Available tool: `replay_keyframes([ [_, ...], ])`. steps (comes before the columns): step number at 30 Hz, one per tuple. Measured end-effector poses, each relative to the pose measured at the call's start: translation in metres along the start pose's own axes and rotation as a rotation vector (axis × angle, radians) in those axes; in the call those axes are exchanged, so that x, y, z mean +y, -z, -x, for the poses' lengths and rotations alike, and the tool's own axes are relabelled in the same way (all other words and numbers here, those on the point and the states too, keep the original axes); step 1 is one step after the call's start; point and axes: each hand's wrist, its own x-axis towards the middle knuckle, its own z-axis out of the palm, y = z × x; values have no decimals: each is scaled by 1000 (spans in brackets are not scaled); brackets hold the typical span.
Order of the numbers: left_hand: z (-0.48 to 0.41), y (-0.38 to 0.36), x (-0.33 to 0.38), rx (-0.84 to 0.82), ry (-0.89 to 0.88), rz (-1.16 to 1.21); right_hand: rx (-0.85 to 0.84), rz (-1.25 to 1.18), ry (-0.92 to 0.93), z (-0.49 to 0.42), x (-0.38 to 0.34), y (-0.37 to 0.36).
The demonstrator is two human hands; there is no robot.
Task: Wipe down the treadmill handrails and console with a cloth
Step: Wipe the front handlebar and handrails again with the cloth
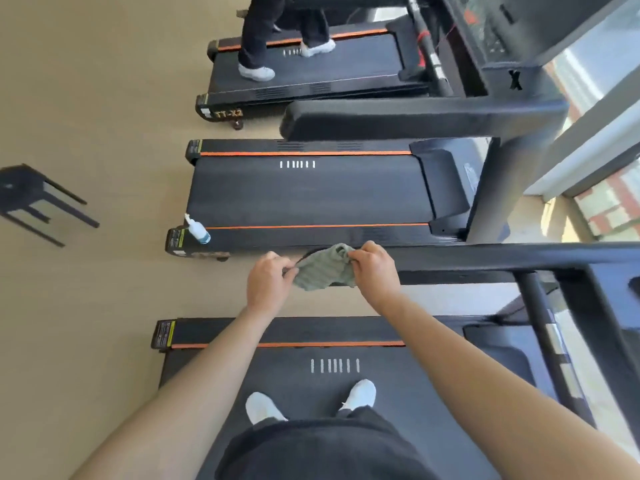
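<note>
Hands: left hand point(268, 282) and right hand point(374, 271) each pinch one end of the cloth point(320, 273), a little apart.
Cloth: bunched over the tip of the near handrail point(485, 261), hiding it.
Beyond: spray bottle point(198, 231) on the next treadmill's point(311, 192) rear corner.
Farther: a person's legs point(273, 36) on the far treadmill; stool point(33, 197) well apart.

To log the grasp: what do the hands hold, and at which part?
A grey-green cloth: the left hand pinches its left edge, and the right hand grips its right edge.
</note>
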Motion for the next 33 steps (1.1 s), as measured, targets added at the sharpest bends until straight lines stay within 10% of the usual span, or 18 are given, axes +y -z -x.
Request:
replay_keyframes([
  [8, 79, 73, -126, -75, 330, 100, -494, 193, 154, 11, -134, -62],
  [14, 164, 137, -229, -128, 529, 302, -577, -287, -76, 54, -243, -98],
  [22, 236, 208, -293, 260, 634, 604, -732, -636, -160, 74, -358, -117],
  [33, 224, 306, -372, 495, 663, 719, -1119, -631, 301, 86, -541, -206],
])
